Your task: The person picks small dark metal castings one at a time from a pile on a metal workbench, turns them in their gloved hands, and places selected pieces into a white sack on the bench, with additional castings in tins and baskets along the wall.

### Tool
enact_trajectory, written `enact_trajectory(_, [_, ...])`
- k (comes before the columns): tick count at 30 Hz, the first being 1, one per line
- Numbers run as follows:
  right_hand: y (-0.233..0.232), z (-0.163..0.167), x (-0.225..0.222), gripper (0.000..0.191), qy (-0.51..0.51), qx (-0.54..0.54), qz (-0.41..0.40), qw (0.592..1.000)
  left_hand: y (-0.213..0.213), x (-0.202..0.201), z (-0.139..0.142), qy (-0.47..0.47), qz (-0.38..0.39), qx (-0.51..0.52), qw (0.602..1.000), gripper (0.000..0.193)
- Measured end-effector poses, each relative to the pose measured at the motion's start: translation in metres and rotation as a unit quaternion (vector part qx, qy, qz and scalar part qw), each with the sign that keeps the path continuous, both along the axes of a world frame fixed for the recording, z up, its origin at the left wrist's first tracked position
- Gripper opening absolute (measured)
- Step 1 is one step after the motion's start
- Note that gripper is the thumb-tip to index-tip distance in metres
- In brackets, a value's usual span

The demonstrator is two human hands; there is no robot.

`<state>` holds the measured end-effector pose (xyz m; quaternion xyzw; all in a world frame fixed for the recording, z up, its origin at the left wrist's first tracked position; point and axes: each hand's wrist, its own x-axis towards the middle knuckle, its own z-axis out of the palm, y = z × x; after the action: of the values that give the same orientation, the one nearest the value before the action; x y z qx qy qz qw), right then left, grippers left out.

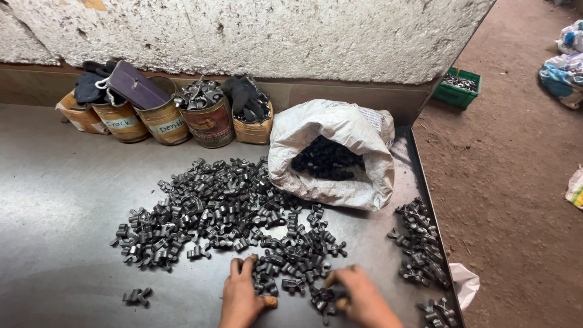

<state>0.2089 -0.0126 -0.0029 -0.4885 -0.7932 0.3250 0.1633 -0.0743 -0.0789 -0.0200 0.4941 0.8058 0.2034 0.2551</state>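
The heap of small metal parts [231,212] is dark grey, dull-shiny, each piece forked and stubby, forged-looking, spread across the brushed steel surface [54,200] just ahead of both hands. The left hand [242,296] lies flat-fingered on the pile's near edge, its grip half-curled over a few pieces. The right hand [358,297] is blurred (whether its grip holds a piece, I cannot tell), fingers among the parts. Beyond them a crumpled white woven sack [337,152] gapes, full of the same parts. Far back stand rusty round tins [182,118]; a smaller row of parts [419,243] lies right of the right hand.
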Motion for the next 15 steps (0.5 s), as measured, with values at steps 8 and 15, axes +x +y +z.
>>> enact_trajectory(8, [-0.021,-0.043,0.002,0.039,0.087,0.01,-0.031,0.996,-0.007,0.027,0.001,-0.032,-0.002,-0.049,0.998,0.119])
enact_trajectory(15, [-0.016,-0.087,0.04,0.035,0.223,-0.061,-0.065,0.971,-0.02,0.042,-0.019,-0.039,0.007,-0.101,0.994,0.111])
